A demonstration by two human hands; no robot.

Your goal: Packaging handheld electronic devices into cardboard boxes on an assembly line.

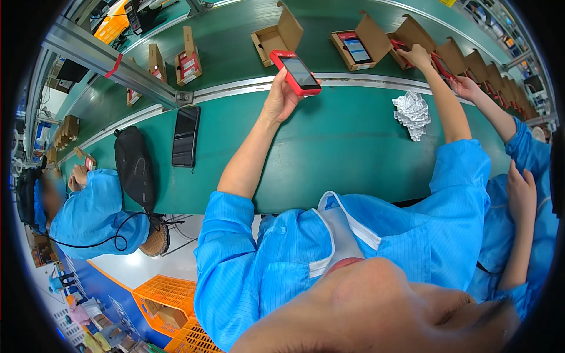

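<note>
My left hand holds a red handheld device with a dark grey screen, tilted above the near edge of the conveyor. Behind it an open cardboard box with its lid raised stands on the belt. To the right, another open box has a device with a lit screen lying in it. My right hand reaches into the neighbouring open box, its fingers bent over a red device. The fingertips are partly hidden there.
On the green bench lie a pile of silvery printed slips, a black phone-like device and a black pouch. A co-worker's hand holds a red device at right. More boxes line the belt; a metal post stands left.
</note>
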